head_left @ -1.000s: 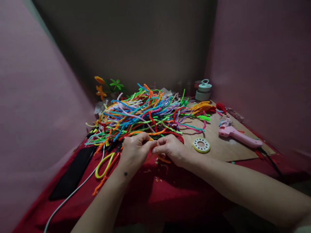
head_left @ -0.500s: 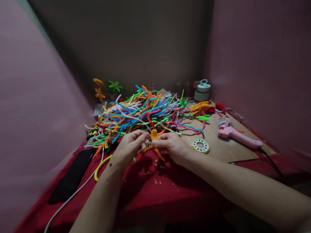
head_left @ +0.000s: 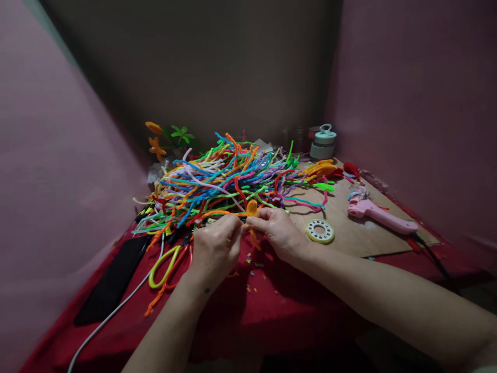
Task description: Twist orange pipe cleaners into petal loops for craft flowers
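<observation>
My right hand (head_left: pixel 277 228) pinches an orange fuzzy pipe cleaner piece (head_left: pixel 252 209), whose looped top stands above the fingertips and whose loose end hangs below them. Right beside it, my left hand (head_left: pixel 219 241) is closed, its fingertips meeting the same orange piece from the left; the back of the hand hides most of its grip. Behind both hands lies a big heap of coloured pipe cleaners (head_left: pixel 209 181). Yellow and red scissor handles (head_left: pixel 165 267) show left of my left wrist.
A black phone (head_left: pixel 112 280) and a white cable (head_left: pixel 116 310) lie at left. On the wooden board (head_left: pixel 349 243) are a white-and-yellow ring (head_left: pixel 320 231) and a pink glue gun (head_left: pixel 382 216). Behind stands a mint-lidded jar (head_left: pixel 323 142). Small scraps dot the red cloth (head_left: pixel 272 316).
My left hand has turned over, its back now facing the camera, and moved slightly right. The orange piece has shifted a little up and right. More of the scissors shows.
</observation>
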`<state>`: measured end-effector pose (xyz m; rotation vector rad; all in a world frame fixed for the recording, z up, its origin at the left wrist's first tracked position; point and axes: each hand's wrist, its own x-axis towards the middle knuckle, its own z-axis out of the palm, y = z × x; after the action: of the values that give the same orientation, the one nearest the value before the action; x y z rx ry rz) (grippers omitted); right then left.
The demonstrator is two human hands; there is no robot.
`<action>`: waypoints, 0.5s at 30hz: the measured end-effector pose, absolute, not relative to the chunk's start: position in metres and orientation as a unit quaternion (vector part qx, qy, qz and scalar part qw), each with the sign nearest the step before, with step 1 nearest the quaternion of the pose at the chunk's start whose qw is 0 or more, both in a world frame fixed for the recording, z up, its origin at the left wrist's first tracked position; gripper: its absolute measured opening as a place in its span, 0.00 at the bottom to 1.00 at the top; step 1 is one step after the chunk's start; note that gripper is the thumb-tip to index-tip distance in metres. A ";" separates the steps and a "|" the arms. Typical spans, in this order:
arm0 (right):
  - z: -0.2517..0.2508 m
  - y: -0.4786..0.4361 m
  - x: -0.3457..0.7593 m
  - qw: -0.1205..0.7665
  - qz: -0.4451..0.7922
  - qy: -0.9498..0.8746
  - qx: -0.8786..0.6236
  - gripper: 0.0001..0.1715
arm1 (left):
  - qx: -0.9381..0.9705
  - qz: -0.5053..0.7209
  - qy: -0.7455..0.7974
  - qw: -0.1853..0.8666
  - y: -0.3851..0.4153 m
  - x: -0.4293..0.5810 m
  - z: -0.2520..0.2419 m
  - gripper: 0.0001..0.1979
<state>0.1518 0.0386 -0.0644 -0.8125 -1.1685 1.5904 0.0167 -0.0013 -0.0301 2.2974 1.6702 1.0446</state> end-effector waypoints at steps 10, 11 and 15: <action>-0.060 0.042 0.151 0.525 0.715 -0.366 -0.283 0.16 | 0.481 0.445 0.508 0.560 0.008 0.021 -0.041 0.12; -0.060 0.041 0.151 0.523 0.716 -0.368 -0.281 0.16 | 0.491 0.437 0.500 0.565 0.007 0.023 -0.043 0.12; -0.060 0.038 0.151 0.525 0.710 -0.380 -0.276 0.15 | 0.487 0.422 0.491 0.585 0.004 0.025 -0.045 0.12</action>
<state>0.1508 0.0377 -0.0597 -0.6597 -0.9079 1.6978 0.0252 0.0038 -0.0448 1.1369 1.1458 0.9853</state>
